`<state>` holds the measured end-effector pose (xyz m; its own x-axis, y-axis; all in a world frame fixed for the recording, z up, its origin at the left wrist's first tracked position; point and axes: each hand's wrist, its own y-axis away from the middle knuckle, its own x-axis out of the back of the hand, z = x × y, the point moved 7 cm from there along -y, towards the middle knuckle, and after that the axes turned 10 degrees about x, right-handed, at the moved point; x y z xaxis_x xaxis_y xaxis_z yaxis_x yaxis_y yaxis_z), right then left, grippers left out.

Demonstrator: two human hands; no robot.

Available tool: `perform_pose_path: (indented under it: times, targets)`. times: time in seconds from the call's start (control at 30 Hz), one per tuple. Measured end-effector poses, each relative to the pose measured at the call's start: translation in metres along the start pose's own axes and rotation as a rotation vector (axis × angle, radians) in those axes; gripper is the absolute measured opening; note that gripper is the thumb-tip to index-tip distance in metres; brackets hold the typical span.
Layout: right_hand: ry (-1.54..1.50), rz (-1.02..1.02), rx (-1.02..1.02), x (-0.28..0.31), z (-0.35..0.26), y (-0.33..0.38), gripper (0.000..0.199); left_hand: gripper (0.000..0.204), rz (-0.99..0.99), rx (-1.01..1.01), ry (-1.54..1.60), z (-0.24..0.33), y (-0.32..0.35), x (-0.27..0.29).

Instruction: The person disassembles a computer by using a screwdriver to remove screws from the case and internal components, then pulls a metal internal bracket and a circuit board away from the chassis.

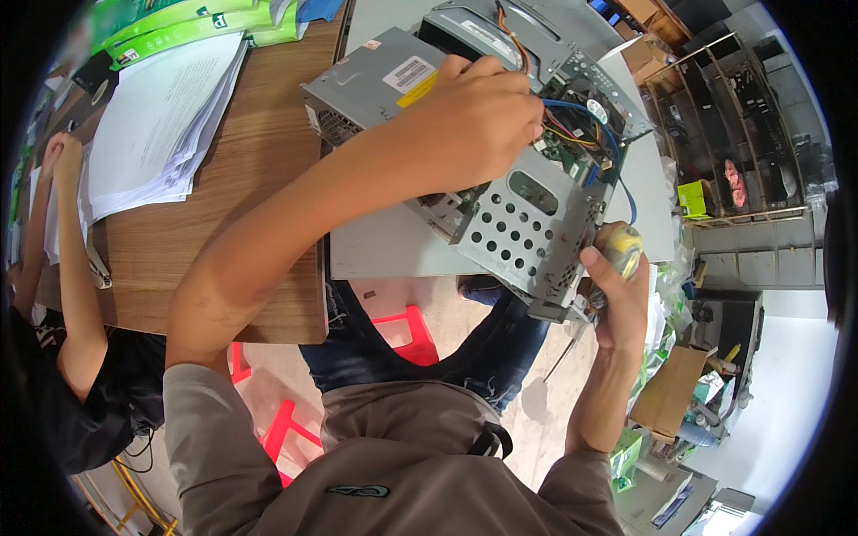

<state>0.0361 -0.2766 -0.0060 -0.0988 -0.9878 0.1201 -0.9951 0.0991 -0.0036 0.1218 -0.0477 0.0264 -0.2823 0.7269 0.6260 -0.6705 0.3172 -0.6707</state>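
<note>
An opened desktop computer case of grey metal, with a perforated bracket, lies on the light grey table in front of me. My left hand reaches over it from the left, fingers curled down beside the coloured cables; its fingertips are partly hidden, so what they grip cannot be made out. A blue cable loops to the right of it. My right hand is closed round a screwdriver with a yellow, clear handle, against the case's near right corner. Its thin shaft points down toward the floor.
A wooden table adjoins on the left, bearing a paper stack and green packages. Another person's arms rest at its far left. Red stools stand below. A metal shelf and cardboard box are right.
</note>
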Motion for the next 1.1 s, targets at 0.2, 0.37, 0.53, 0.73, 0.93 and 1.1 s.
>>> perform_pose_path:
  times: [0.2, 0.37, 0.53, 0.73, 0.93, 1.1]
  targets:
    - [-0.098, -0.023, -0.008, -0.003, -0.002, -0.008, 0.033, 0.026, -0.171, 0.186, 0.237, -0.014, -0.013, 0.001]
    - [-0.056, 0.123, 0.093, 0.006, -0.026, -0.011, 0.037, 0.036, -0.256, 0.323, 0.541, -0.023, -0.021, 0.006]
    - [0.190, -0.035, 0.275, 0.017, -0.065, -0.045, 0.040, 0.041, -0.366, 0.455, 0.782, -0.024, -0.020, 0.015]
    - [0.641, -0.443, 0.204, -0.015, -0.074, -0.087, 0.028, 0.033, -0.305, 0.320, 0.686, -0.019, -0.017, 0.003]
    - [0.595, -0.624, 0.193, -0.039, -0.065, -0.100, 0.029, 0.037, -0.224, 0.070, 0.295, -0.008, -0.010, 0.005]
    - [0.513, -0.661, 0.400, -0.038, -0.070, -0.102, 0.028, 0.036, -0.243, 0.092, 0.369, -0.006, -0.011, 0.003]
